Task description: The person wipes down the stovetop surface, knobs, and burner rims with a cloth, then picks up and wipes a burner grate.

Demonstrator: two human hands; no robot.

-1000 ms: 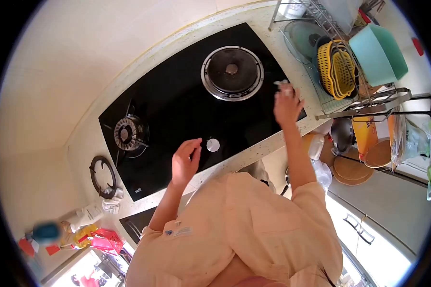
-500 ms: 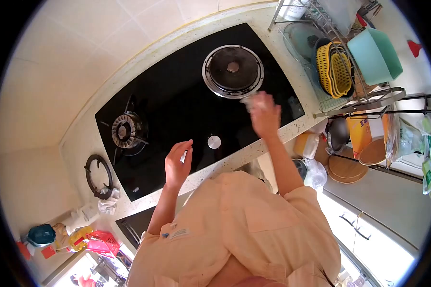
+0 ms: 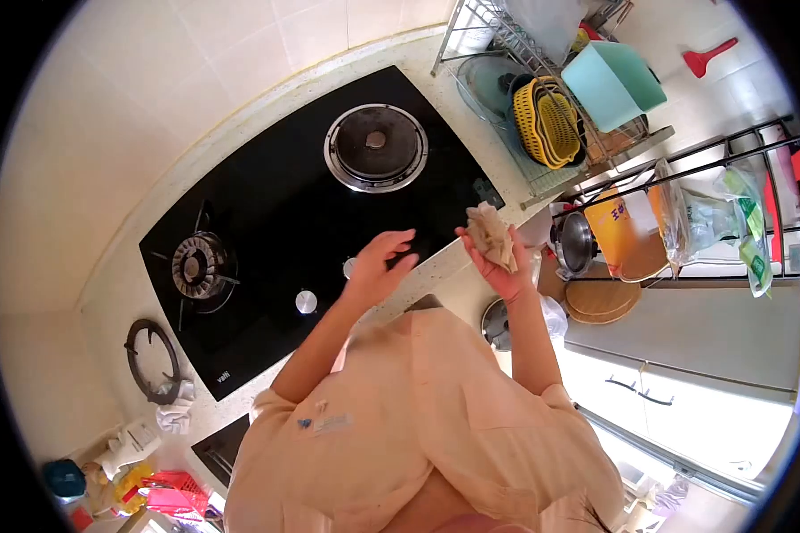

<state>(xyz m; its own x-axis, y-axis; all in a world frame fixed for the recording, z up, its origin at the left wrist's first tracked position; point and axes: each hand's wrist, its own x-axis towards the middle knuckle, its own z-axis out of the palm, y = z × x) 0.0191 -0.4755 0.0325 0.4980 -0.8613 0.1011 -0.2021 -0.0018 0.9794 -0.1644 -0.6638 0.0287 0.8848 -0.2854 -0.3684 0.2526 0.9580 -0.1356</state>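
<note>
My right hand (image 3: 504, 277) is turned palm up near the stove's right front corner and holds a crumpled, brown-stained paper towel (image 3: 491, 234). My left hand (image 3: 382, 265) hovers over the front edge of the black glass gas stove (image 3: 284, 240), its fingers apart and nothing in them. Under and beside it are two silver knobs, one partly covered by the hand; the other knob (image 3: 306, 302) shows fully. The right burner (image 3: 376, 142) has a dark plate inside a shiny ring. On the left sits another burner (image 3: 200, 266) with its metal cap.
A black pan support (image 3: 151, 360) lies on the counter left of the stove, beside a crumpled white tissue (image 3: 176, 409). At the back right a wire rack holds yellow baskets (image 3: 547, 123) and a mint-green bin (image 3: 615, 86). Boards and pan lids hang at the right.
My right hand has pulled back from beside the right burner and turned palm up with the paper towel. My left hand has moved right, towards it. The camera view has shifted.
</note>
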